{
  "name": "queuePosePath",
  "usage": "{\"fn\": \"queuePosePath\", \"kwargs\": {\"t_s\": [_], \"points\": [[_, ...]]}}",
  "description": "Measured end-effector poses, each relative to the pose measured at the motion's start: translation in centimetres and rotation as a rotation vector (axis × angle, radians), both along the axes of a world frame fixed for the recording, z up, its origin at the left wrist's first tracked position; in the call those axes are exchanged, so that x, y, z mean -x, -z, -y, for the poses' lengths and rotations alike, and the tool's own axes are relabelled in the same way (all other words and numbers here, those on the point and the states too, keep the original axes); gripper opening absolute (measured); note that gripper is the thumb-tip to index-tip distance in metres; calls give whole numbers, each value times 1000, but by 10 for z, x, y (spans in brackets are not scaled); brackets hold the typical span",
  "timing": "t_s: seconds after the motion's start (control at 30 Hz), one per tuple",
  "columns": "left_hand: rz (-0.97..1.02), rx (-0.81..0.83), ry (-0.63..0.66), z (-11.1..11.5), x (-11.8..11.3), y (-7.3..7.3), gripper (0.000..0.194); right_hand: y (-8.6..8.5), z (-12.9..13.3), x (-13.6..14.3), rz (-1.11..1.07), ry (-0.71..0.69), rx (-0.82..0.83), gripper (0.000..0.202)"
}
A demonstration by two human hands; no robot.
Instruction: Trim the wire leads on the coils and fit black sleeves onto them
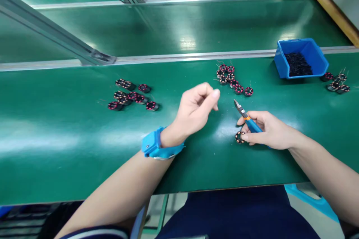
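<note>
My right hand point(265, 130) is wrapped round a pair of wire cutters point(253, 125) with blue handles, their jaws pointing up and left. The thumb and a finger of the same hand also touch a small ring-shaped motor stator point(239, 137) just above the table. My left hand point(198, 108), with a blue strap on its wrist, is raised over the table with the fingers curled and the thumb pressed in; whatever they hold, if anything, is hidden. Beyond my hands stands a cluster of wound stators point(233, 83), some with thin wire ends sticking up.
Several more stators point(131, 95) sit on the green table point(84, 149) at the left, and a few point(336, 83) at the far right. A blue bin point(280, 63) holds small black pieces. A metal rail point(179, 59) runs along the back, with a slanted metal post point(56, 26).
</note>
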State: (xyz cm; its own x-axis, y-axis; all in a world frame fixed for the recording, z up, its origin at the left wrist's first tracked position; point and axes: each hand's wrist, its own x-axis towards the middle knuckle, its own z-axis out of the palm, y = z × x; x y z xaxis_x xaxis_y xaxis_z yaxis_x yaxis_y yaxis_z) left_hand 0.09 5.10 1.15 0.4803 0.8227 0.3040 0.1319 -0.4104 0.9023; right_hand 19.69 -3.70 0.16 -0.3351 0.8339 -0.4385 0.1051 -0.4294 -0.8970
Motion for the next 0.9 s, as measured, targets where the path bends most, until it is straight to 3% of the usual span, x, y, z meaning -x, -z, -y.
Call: {"fn": "queuePosePath", "kwargs": {"t_s": [0.13, 0.23, 0.3, 0.4, 0.43, 0.47, 0.6, 0.7, 0.77, 0.9], "points": [[-329, 11, 367, 14, 1, -4, 30, -1, -2, 0, -50, 8, -9, 39], [-340, 26, 496, 23, -6, -3, 28, -2, -2, -2, -73, 0, -19, 38], [-217, 43, 392, 21, -8, -1, 30, -1, 0, -3, -67, -10, -7, 36], [5, 41, 54, 12, -4, -1, 32, 2, 1, -4, -62, 0, 28, 38], [33, 59, 10, 9, -2, -1, 32, 2, 1, -4, -64, 9, 40, 39], [21, 88, 21, 8, 0, -2, 31, 3, 1, -4, -67, 17, 50, 41], [-196, 146, 274, 18, -2, -3, 24, 3, 0, -4, -83, 25, 67, 45], [-176, 161, 357, 28, -14, 0, 25, 3, 0, -3, -104, 9, 37, 41], [-37, 194, 287, 27, -21, 3, 27, 4, 0, -3, -113, 0, 23, 39], [172, 238, -15, 17, -17, 5, 28, 6, 0, -1, -131, 52, 72, 42]]}}
